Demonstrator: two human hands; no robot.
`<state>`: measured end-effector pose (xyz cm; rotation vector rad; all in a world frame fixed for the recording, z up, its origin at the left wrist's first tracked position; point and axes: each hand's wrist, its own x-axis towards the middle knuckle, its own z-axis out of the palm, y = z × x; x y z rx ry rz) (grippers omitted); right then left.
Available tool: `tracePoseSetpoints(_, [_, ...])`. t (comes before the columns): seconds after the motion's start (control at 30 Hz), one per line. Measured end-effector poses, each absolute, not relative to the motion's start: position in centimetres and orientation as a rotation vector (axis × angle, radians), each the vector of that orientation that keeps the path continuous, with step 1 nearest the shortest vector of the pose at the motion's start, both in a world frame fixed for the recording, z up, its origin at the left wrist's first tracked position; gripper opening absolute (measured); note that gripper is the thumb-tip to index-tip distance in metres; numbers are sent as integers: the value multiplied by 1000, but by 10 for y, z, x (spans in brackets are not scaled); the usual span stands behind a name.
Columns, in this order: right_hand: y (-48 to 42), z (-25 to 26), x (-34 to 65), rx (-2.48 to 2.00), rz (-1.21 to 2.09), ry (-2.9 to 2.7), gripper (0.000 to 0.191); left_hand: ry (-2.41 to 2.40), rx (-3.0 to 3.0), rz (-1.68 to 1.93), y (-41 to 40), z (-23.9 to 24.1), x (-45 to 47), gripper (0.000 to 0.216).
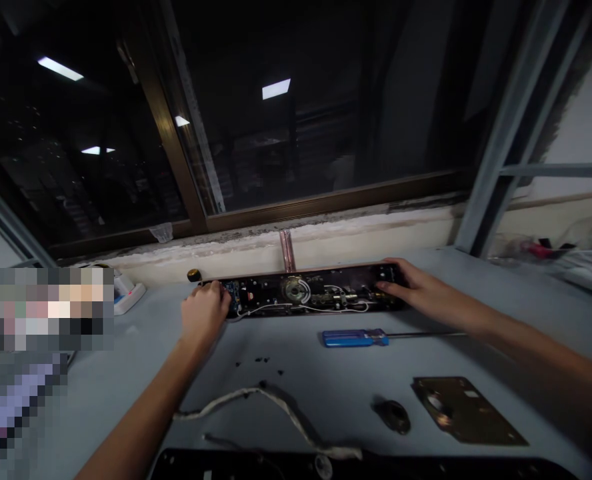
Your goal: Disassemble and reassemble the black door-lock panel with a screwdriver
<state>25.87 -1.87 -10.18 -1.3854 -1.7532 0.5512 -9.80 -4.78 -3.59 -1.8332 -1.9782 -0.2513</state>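
Observation:
A long open lock panel [301, 293] with wires and a round part inside lies across the far side of the grey table [326, 393]. My left hand [205, 315] grips its left end with curled fingers. My right hand [412, 283] holds its right end, fingers laid over the edge. A blue-handled screwdriver [356, 338] lies just in front of the panel, between my hands.
Near me lie a brown metal plate [469, 410], a dark round piece [393, 415], a frayed cord [271, 407], small black screws [261, 361] and a long black panel [356, 467]. A white power strip [126, 293] sits at the left. A dark window [276, 120] rises behind.

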Motion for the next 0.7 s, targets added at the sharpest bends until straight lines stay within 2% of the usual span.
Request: tracePoseSetpoints(0.7, [-20,-102,259,-1425,497,-1764,30,-1938,-1941,-332,-41,-41,-110,25])
